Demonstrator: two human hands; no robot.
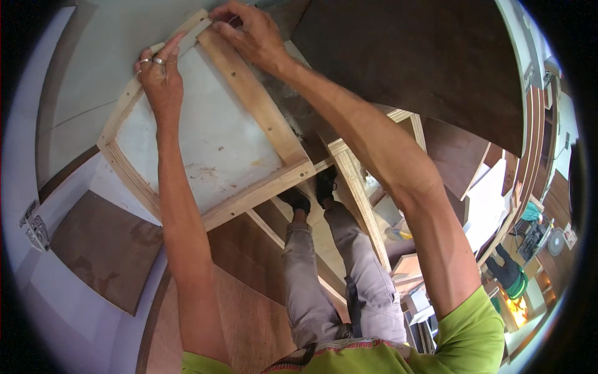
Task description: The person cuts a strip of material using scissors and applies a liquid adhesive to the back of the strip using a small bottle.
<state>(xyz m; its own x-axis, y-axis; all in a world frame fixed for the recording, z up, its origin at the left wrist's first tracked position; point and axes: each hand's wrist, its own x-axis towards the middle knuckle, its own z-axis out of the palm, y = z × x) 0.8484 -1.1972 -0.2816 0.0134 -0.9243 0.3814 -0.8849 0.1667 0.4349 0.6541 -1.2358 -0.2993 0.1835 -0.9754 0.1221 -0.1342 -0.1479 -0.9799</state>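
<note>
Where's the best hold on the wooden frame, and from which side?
Likely the near rail of the wooden frame, from the wearer's side: that narrow, straight bar is mostly exposed, while the left hand and right hand are at the far end.

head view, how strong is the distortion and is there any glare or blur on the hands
Head view: strong fisheye bend, the large dark panel's right edge bowing within a black surround; head view: the orange glow at lower right looks blown out; head view: the left hand, right hand and wooden frame look fairly clear, without obvious glare.
</note>
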